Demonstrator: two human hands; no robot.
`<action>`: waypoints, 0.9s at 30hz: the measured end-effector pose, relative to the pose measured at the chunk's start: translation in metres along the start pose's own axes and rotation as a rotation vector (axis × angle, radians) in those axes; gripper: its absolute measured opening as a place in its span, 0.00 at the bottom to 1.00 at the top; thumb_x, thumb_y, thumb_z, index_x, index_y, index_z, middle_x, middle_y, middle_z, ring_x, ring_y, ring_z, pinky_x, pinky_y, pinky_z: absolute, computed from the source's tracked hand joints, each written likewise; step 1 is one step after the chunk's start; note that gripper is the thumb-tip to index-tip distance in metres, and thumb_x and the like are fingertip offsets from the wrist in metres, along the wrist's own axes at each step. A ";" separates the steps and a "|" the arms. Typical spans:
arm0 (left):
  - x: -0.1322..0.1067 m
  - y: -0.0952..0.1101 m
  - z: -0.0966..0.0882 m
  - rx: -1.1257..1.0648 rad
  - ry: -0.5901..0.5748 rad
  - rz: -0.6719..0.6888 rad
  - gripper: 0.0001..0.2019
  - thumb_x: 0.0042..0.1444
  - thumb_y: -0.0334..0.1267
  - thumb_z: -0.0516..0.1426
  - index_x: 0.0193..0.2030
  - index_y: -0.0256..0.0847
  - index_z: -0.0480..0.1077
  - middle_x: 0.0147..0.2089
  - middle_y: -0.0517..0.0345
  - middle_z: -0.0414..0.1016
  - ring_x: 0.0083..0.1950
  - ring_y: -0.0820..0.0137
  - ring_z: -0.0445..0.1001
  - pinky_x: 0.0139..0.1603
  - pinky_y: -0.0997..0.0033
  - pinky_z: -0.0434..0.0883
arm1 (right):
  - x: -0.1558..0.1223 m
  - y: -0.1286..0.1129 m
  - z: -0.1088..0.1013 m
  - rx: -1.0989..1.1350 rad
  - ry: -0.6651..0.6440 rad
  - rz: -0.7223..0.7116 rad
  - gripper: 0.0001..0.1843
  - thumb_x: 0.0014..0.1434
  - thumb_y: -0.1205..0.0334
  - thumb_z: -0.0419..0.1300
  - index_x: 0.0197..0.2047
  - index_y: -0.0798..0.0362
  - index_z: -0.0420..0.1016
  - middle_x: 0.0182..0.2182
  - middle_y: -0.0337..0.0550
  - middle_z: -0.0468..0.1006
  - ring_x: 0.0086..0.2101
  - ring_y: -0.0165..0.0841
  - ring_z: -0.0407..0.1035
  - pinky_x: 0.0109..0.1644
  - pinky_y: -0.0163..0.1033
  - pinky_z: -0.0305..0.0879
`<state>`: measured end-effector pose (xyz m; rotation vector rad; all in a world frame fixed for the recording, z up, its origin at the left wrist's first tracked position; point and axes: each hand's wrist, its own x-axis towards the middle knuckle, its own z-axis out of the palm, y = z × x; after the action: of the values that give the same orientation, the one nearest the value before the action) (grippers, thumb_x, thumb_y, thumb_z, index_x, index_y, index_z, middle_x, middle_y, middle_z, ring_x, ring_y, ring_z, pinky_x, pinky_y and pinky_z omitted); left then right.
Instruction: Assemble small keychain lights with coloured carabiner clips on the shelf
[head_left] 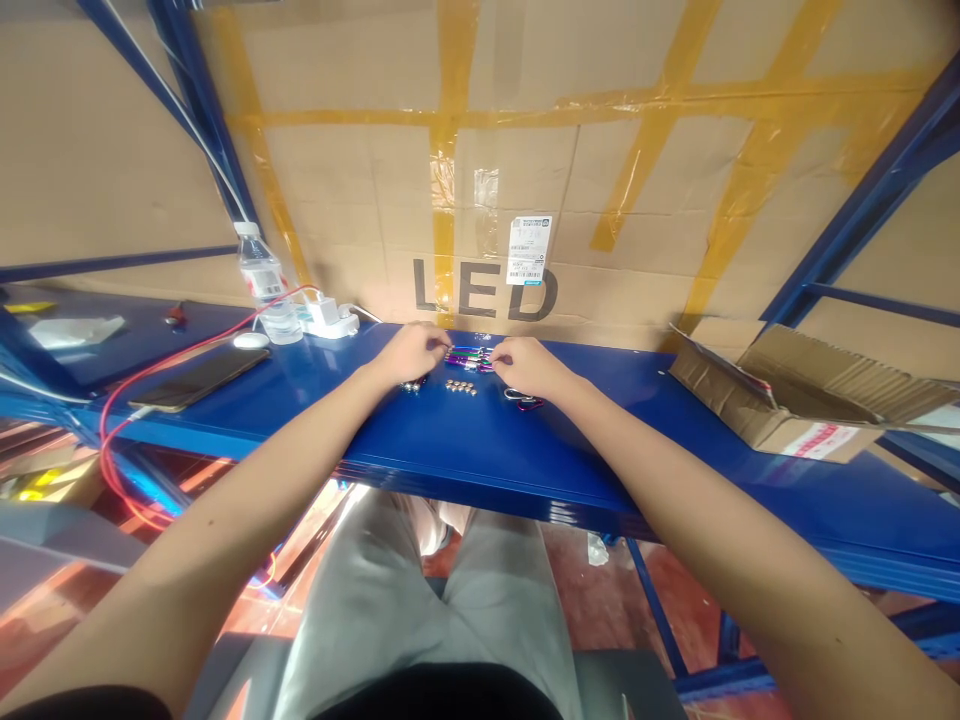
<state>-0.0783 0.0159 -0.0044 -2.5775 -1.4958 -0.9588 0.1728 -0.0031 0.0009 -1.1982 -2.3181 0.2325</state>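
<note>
A taped cardboard wall (pixel 675 180) printed "LED" backs the blue surface (pixel 465 450). An open cardboard box (pixel 787 400) lies well apart to the right. A phone (pixel 199 380) on a red cable and a water bottle (pixel 262 285) sit well apart to the left.

The left hand (pixel 412 352) and right hand (pixel 529 368) rest on the surface near its back edge, facing each other. Between them lies a bunch of coloured carabiners (pixel 469 356), its long axis running left to right, 1 end at each hand's fingertips. Both hands are about equally near. Their fingers curl in on the bunch, but it is too small to tell whether they are clamped on it or only touching.

Just in front of the right hand lies 1 loose carabiner (pixel 525 401). A short row of small metal pieces (pixel 460 387) lies just in front of the bunch, parallel to it, with a few more below the left hand.
</note>
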 end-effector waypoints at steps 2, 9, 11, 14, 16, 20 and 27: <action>0.002 0.009 0.012 0.034 -0.052 0.106 0.14 0.61 0.36 0.55 0.44 0.41 0.82 0.47 0.51 0.83 0.51 0.58 0.76 0.59 0.57 0.71 | -0.001 -0.002 0.000 -0.016 -0.018 -0.007 0.08 0.60 0.69 0.62 0.32 0.52 0.82 0.34 0.47 0.84 0.37 0.39 0.75 0.44 0.39 0.65; 0.007 0.017 0.029 0.184 -0.173 0.117 0.15 0.62 0.40 0.56 0.47 0.40 0.82 0.44 0.46 0.80 0.52 0.52 0.72 0.59 0.50 0.68 | -0.006 -0.009 -0.003 -0.064 -0.059 0.004 0.08 0.62 0.69 0.61 0.33 0.53 0.81 0.36 0.47 0.84 0.35 0.37 0.74 0.41 0.37 0.64; 0.008 0.014 0.029 0.184 -0.190 0.073 0.14 0.62 0.40 0.56 0.46 0.40 0.82 0.43 0.46 0.79 0.52 0.52 0.71 0.59 0.51 0.68 | -0.007 -0.011 -0.004 -0.081 -0.084 0.023 0.09 0.62 0.69 0.60 0.33 0.53 0.81 0.36 0.46 0.84 0.34 0.35 0.74 0.40 0.37 0.64; 0.010 0.012 0.030 0.185 -0.197 0.014 0.12 0.60 0.40 0.58 0.44 0.41 0.81 0.45 0.46 0.79 0.54 0.52 0.69 0.60 0.52 0.67 | -0.008 -0.014 -0.005 -0.109 -0.096 0.043 0.09 0.62 0.69 0.59 0.33 0.53 0.80 0.36 0.46 0.84 0.34 0.35 0.74 0.39 0.36 0.64; 0.010 0.012 0.029 0.179 -0.200 -0.013 0.11 0.59 0.40 0.59 0.43 0.41 0.81 0.46 0.46 0.79 0.55 0.52 0.68 0.60 0.52 0.66 | -0.008 -0.014 -0.006 -0.118 -0.093 0.045 0.09 0.62 0.70 0.60 0.34 0.53 0.81 0.38 0.46 0.84 0.37 0.36 0.75 0.41 0.36 0.64; 0.008 0.017 0.026 0.147 -0.229 -0.054 0.09 0.60 0.41 0.58 0.41 0.41 0.78 0.45 0.48 0.80 0.56 0.51 0.68 0.60 0.50 0.65 | -0.008 -0.012 -0.005 -0.104 -0.091 0.052 0.08 0.61 0.72 0.61 0.37 0.54 0.82 0.42 0.47 0.85 0.41 0.37 0.77 0.45 0.36 0.67; 0.004 0.025 0.019 -0.161 -0.094 0.042 0.07 0.61 0.37 0.55 0.42 0.40 0.73 0.41 0.53 0.78 0.48 0.61 0.73 0.58 0.54 0.67 | -0.006 -0.005 -0.002 -0.029 -0.032 0.053 0.12 0.60 0.70 0.64 0.48 0.56 0.79 0.51 0.55 0.82 0.51 0.45 0.76 0.55 0.44 0.68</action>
<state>-0.0476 0.0112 -0.0103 -2.7901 -1.4349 -1.0070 0.1724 -0.0110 0.0022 -1.2807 -2.3261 0.2386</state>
